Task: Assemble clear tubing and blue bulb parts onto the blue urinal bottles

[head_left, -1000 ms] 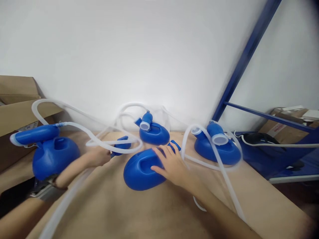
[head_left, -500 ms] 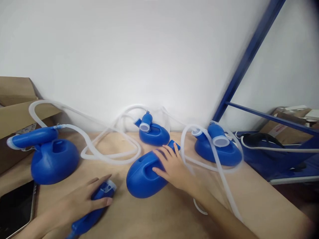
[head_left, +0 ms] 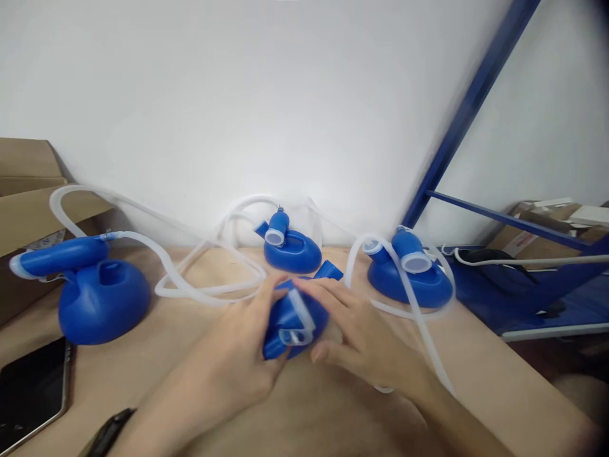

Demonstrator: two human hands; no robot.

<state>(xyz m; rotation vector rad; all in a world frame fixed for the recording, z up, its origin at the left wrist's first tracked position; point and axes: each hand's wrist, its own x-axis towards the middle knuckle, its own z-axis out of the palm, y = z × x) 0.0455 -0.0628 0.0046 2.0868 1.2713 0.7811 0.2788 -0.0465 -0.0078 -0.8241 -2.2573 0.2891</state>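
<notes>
My left hand (head_left: 242,349) is closed on a blue funnel-shaped urinal mouthpiece (head_left: 280,320) with a translucent white cap (head_left: 299,327). It sits in front of a blue urinal bottle, whose blue neck (head_left: 329,271) shows beyond my fingers. My right hand (head_left: 359,333) reaches in from the other side, fingers stretched along the top of the blue parts and thumb apart, near the cap. Most of the bottle is hidden by the hands and mouthpiece, so I cannot tell whether the two touch.
More blue urinal bottles stand at the left (head_left: 104,304), back middle (head_left: 292,254) and right (head_left: 409,285), with mouthpieces and looping white hoses (head_left: 190,292). A phone (head_left: 35,387) lies front left, beside a cardboard box (head_left: 33,212). Blue metal shelving (head_left: 469,108) borders the right side.
My left hand has brought the mouthpiece from the lower left up and right, in front of the bottle. My right hand has moved from the bottle's handle area to the mouthpiece's side.
</notes>
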